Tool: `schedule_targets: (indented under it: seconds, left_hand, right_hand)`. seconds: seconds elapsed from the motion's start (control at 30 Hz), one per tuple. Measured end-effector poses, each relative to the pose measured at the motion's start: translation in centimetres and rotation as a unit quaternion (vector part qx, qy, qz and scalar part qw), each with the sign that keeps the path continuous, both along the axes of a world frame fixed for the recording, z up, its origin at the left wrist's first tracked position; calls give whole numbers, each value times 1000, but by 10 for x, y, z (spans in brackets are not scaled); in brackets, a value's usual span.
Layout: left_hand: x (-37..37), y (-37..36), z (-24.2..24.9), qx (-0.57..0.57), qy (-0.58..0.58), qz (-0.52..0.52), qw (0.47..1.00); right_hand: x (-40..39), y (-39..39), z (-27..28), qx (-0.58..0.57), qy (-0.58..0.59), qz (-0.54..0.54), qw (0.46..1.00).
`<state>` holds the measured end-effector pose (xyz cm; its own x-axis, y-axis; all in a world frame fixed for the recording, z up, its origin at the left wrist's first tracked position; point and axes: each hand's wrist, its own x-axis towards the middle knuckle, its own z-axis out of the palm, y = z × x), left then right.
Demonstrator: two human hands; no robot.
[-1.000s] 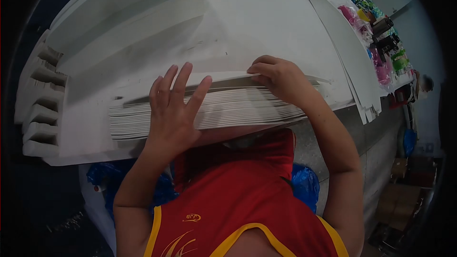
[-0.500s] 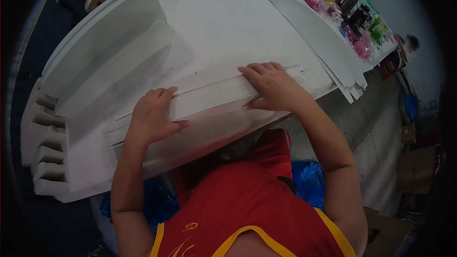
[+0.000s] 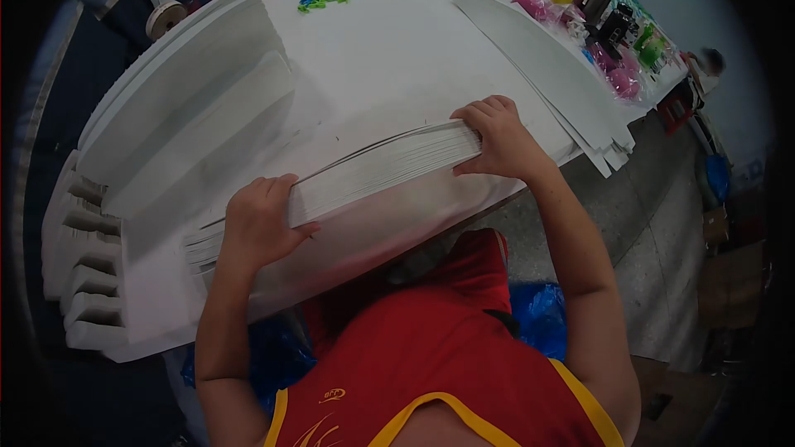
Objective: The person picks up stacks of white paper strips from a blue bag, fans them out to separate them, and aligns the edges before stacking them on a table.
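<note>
Over my feed, the left hand (image 3: pixel 261 219) curls partway around the stack of white sheets (image 3: pixel 381 172), thumb jutting in front; the right hand (image 3: pixel 501 139) clasps its right end, fingers behind, thumb before (upper sheets bow slightly); the stack sits along the near edge of the white table (image 3: pixel 373 58).
</note>
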<state>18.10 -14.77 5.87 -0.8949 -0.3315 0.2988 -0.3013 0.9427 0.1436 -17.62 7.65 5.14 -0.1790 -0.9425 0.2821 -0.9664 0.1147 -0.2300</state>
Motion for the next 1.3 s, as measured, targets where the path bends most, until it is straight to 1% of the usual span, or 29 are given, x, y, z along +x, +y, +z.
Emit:
schedule_targets:
  seconds: [0.07,0.17,0.2,0.23,0.27,0.3,0.33,0.37,0.4,0.43,0.47,0.5,0.53,0.57,0.63,0.67,0.73,0.87,1.0,1.07,1.13,1.17,1.3]
  left_hand:
    - [0,3,1,8,-8,-1,1000]
    - [2,7,6,23,-11,20,999]
    - [8,7,8,38,-38,44,998]
    - [15,7,11,52,-66,66,994]
    - [26,4,13,51,-67,66,994]
    - [42,-1,13,51,-80,95,991]
    - [59,-8,11,50,-94,122,987]
    - [76,-13,6,50,-96,115,987]
    - [97,-19,0,56,-76,154,984]
    - [117,-26,-6,62,-55,193,978]
    - [135,-32,-13,63,-57,190,978]
    - [153,-39,-22,105,-21,212,971]
    - [165,-45,-30,147,17,235,961]
    - [171,-49,-38,148,18,238,960]
    - [179,-52,-50,212,104,191,953]
    - [180,-51,-52,212,104,192,953]
    - [177,-51,-53,222,128,203,945]
    - [178,-57,-47,228,115,205,945]
    - [187,-71,-48,255,108,215,937]
    - [189,-72,-56,266,115,217,932]
    - [185,-72,-64,289,191,187,919]
    - [186,-72,-63,289,190,185,920]
    - [188,-76,-62,315,192,184,911]
  right_hand:
    - [-3,-2,-12,-3,-16,23,1000]
    - [-7,0,-26,-7,-41,7,999]
    - [-9,3,-27,-6,-41,11,999]
    - [-11,8,-28,-8,-18,-19,1000]
    - [-14,13,-29,-10,5,-53,999]
    - [-16,16,-30,-11,5,-56,998]
    - [-18,20,-32,-6,-6,-86,996]
    - [-20,25,-35,0,-17,-116,993]
    - [-21,26,-37,2,-20,-122,992]
    - [-23,23,-39,-2,-146,-112,983]
    - [-24,22,-40,-7,-269,-99,958]
    - [-25,22,-44,-6,-269,-100,958]
    - [-26,21,-48,-26,-260,-77,962]
    - [-25,18,-49,-45,-251,-52,966]
    - [-13,10,-46,-41,-263,-23,964]
    - [-8,8,-45,-40,-276,1,960]
    - [-7,11,-43,-37,-288,-1,957]
    - [-10,18,-40,-13,-316,-9,949]
    - [-21,20,-48,-32,-292,-1,956]
    - [-16,19,-44,-6,-330,-38,943]
    - [-13,16,-48,-24,-331,-47,942]
    - [-11,17,-50,-39,-336,-59,939]
    - [-12,17,-50,-27,-347,-62,935]
